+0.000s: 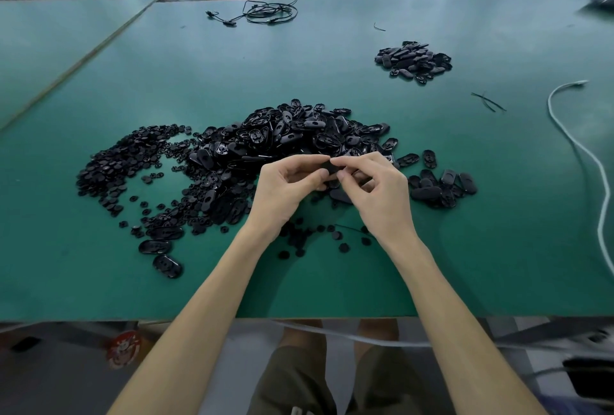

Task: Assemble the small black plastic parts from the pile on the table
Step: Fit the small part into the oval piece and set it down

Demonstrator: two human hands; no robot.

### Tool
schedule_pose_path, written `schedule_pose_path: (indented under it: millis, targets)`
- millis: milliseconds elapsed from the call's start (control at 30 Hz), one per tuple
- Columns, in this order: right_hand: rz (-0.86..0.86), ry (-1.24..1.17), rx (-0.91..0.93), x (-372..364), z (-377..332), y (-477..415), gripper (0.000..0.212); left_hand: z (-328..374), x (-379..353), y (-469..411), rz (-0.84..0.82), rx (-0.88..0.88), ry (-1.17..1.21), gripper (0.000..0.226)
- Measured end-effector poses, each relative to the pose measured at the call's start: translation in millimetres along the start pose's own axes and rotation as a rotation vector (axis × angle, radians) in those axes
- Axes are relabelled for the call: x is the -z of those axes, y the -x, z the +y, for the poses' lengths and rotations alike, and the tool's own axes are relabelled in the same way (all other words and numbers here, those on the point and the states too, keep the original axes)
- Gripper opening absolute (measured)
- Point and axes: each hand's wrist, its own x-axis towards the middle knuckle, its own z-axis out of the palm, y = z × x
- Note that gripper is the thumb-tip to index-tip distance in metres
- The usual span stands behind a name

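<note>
Two hands pinch one black part point(327, 168) over the green surface point(481, 215).

The left hand point(285, 188) and right hand point(375, 192) meet at centre, each grip narrow, thumb and forefinger closed on the same black part just in front of the main pile point(282, 135) of oval shells. A spread of small round pieces point(126, 162) lies at 9 o'clock. A loose cluster of shells point(442, 185) lies at 3 o'clock, and a separate smaller heap point(413, 60) at 1 o'clock. A black cable point(265, 12) lies at 12 o'clock, and a white cable point(581, 148) runs along the right side.
</note>
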Motion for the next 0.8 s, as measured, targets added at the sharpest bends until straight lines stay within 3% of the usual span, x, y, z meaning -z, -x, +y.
schedule_pose_path:
  millis: [300, 800]
  targets:
    - [-0.033, -0.035, 0.040, -1.8, 0.0, 1.3, 0.033, 0.6, 4.0, 0.1, 0.010, 0.063, 0.161, 0.030]
    - [-0.059, -0.120, -0.013, 0.8, -3.0, 2.0, 0.033, -1.5, -0.1, -1.7, 0.020, 0.026, 0.038, 0.019]
